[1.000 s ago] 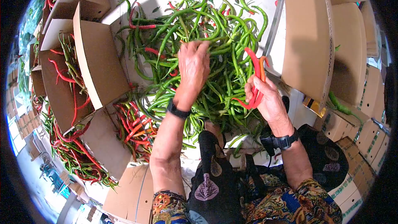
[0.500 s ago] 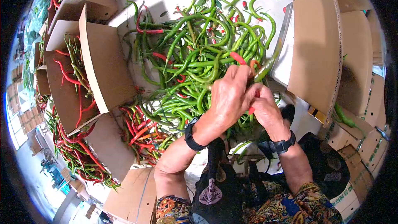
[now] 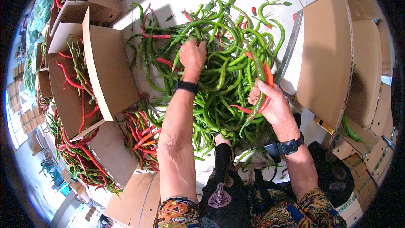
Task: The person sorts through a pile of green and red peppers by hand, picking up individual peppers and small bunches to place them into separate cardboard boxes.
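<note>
A large heap of mostly green chili peppers [image 3: 225,76] lies on the white surface in front of me, with some red ones mixed in. My left hand [image 3: 193,59] reaches into the upper left of the heap, its fingers bent down among green peppers; what they hold, if anything, is hidden. At the heap's right side my right hand [image 3: 270,99] is closed around a few long peppers [image 3: 267,80], red and green, which stick out above and below the fingers. A red pepper [image 3: 156,36] lies above and left of my left hand.
Open cardboard boxes stand at the left [image 3: 112,63] and right [image 3: 322,55]. Red and green peppers fill the left box partly. A mostly red pile [image 3: 143,137] lies at the lower left, and more peppers [image 3: 86,164] lie beyond it.
My hands were together over the heap and have moved apart. The left went up and left into the peppers; the right stayed at the right with peppers in it.
</note>
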`<state>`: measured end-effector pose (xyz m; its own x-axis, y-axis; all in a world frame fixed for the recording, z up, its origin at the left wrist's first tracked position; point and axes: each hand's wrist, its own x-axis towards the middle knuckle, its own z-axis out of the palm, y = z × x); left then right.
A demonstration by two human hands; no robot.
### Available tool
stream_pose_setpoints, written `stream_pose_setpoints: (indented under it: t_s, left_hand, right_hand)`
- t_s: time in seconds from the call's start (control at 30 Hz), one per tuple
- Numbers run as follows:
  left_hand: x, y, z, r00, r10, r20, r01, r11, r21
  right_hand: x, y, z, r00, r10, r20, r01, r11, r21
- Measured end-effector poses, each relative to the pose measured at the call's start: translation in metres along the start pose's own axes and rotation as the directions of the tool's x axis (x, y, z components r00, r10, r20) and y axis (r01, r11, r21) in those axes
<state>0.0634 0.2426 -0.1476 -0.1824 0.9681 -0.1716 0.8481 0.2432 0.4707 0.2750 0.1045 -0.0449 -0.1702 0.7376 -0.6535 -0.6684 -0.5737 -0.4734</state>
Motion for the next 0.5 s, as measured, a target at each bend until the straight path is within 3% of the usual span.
stream_pose_setpoints:
  t_s: [0.07,0.1,0.13,0.17,0.2,0.33,0.4,0.43,0.47,0.5]
  left_hand:
    - [-0.017,0.011,-0.009,0.999,0.026,0.045,-0.021,0.994,-0.11]
    - [-0.033,0.016,-0.013,0.982,0.176,-0.071,-0.185,0.972,-0.146]
    - [-0.05,0.024,-0.024,0.967,0.238,-0.092,-0.254,0.936,-0.245]
    - [-0.067,0.029,-0.025,0.967,0.245,-0.073,-0.256,0.913,-0.319]
    - [-0.086,0.04,-0.039,0.976,0.209,0.06,-0.168,0.901,-0.399]
    - [-0.139,0.056,-0.044,0.97,0.226,0.092,-0.137,0.817,-0.559]
    - [-0.16,0.065,-0.047,0.952,0.259,0.165,-0.148,0.858,-0.492]
    - [-0.17,0.069,-0.046,0.933,0.309,0.183,-0.207,0.88,-0.428]
    - [-0.174,0.071,-0.05,0.897,0.327,0.298,-0.222,0.915,-0.336]
    - [-0.167,0.068,-0.055,0.865,0.44,0.24,-0.32,0.853,-0.412]
  right_hand:
    - [-0.003,-0.003,0.001,0.999,-0.016,-0.043,0.015,1.0,-0.025]
    - [0.0,-0.002,-0.007,0.997,-0.051,-0.055,0.048,0.998,-0.049]
    - [0.001,-0.003,-0.007,0.995,-0.051,-0.09,0.042,0.995,-0.094]
    - [0.002,-0.005,-0.007,0.991,-0.054,-0.126,0.036,0.989,-0.141]
    - [0.003,-0.006,-0.007,0.985,-0.06,-0.16,0.029,0.982,-0.188]
    - [0.013,0.004,-0.007,0.992,0.004,-0.127,-0.033,0.972,-0.233]
    - [0.019,0.012,0.004,0.994,-0.073,-0.077,0.053,0.972,-0.227]
    - [0.021,0.012,0.004,0.997,-0.047,-0.067,0.03,0.972,-0.235]
    - [0.021,0.011,0.003,0.998,-0.021,-0.059,0.006,0.97,-0.242]
    - [0.019,0.008,0.0,0.996,-0.016,-0.089,-0.008,0.964,-0.265]
